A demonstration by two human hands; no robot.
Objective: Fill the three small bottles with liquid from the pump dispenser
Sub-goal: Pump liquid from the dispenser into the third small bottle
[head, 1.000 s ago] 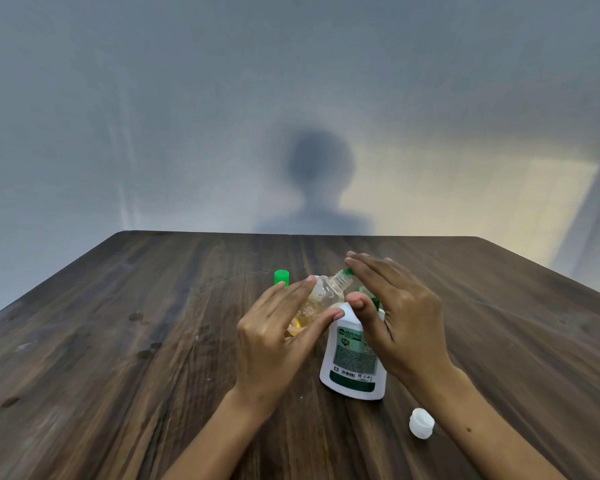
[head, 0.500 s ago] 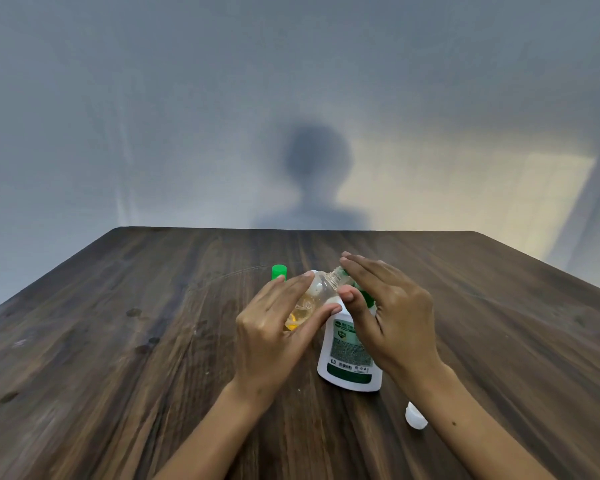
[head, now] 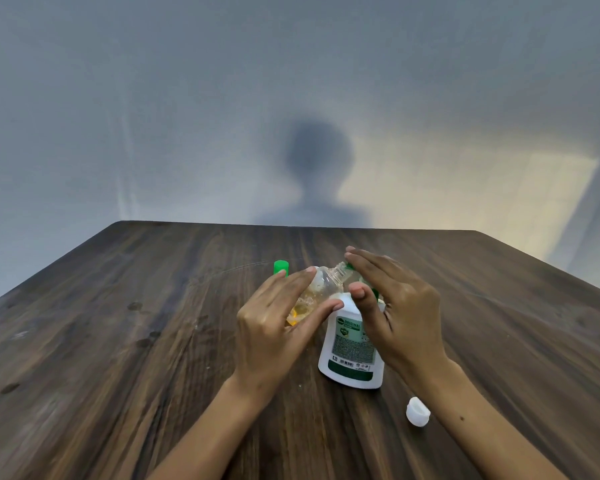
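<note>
Your left hand (head: pixel 274 327) pinches the small bottle (head: pixel 321 289) btwn thumb & fingers, tilted, its neck at the pump dispenser (head: pixel 352 348) nozzle. Your right hand (head: pixel 395 306) lies flat-fingered over the pump head, gripping nothing. Bottle looks only partly filled w/ yellow liquid, so more pumps likely needed. Press straight down, slow; keep the neck touching the spout so nothing dribbles onto the table (head: pixel 118 341). White cap (head: pixel 418 412) sits near the dispenser's base, on its right; green cap (head: pixel 280 266) beyond it, on its left.
</note>
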